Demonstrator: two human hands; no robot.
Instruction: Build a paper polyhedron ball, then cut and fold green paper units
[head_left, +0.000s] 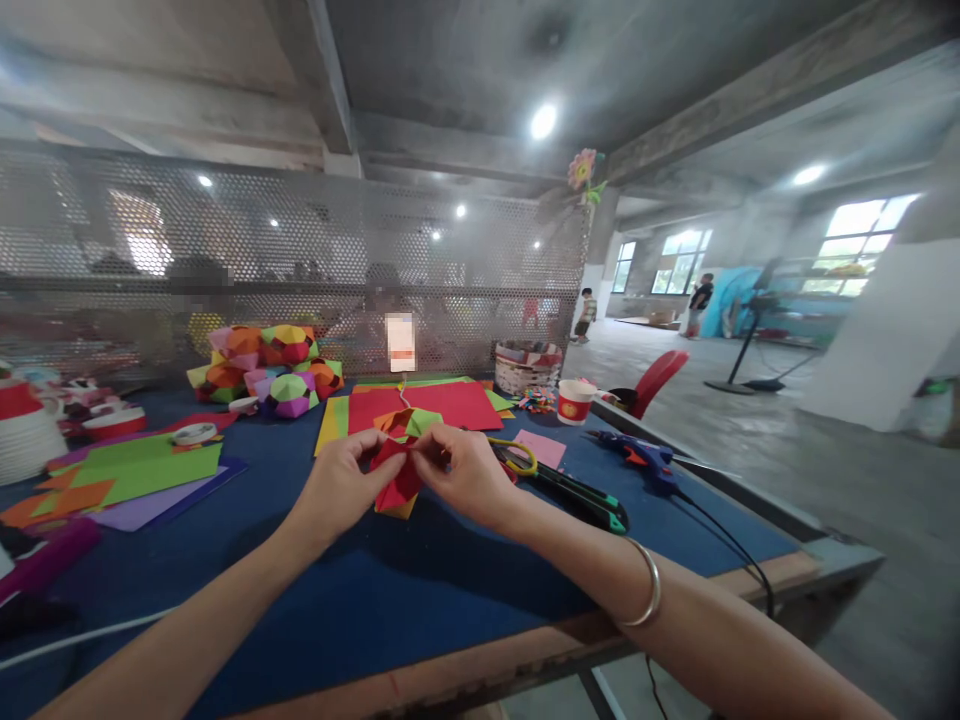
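Over the blue-covered table, my left hand (pixel 349 480) and my right hand (pixel 466 475) pinch a red folded paper piece (pixel 397 482) between thumbs and fingers. It seems joined to orange and green folded paper (pixel 409 422) just behind it; the join is hidden by my fingers. To the right of my right hand lie yellow-handled scissors (pixel 517 457), partly covered, and a black and green utility knife (pixel 581 495). Behind my hands is a stack of coloured paper with a red sheet (pixel 457 403) on top. A pink paper square (pixel 541 448) lies past the scissors.
A blue hot glue gun (pixel 637 455) with a trailing cord lies at right, near a paper cup (pixel 574 402) and a basket (pixel 527 368). Several folded paper balls (pixel 270 365) are piled back left. Green sheets (pixel 150 470) carry a tape roll (pixel 195 434). A mesh partition (pixel 450 250) stands behind.
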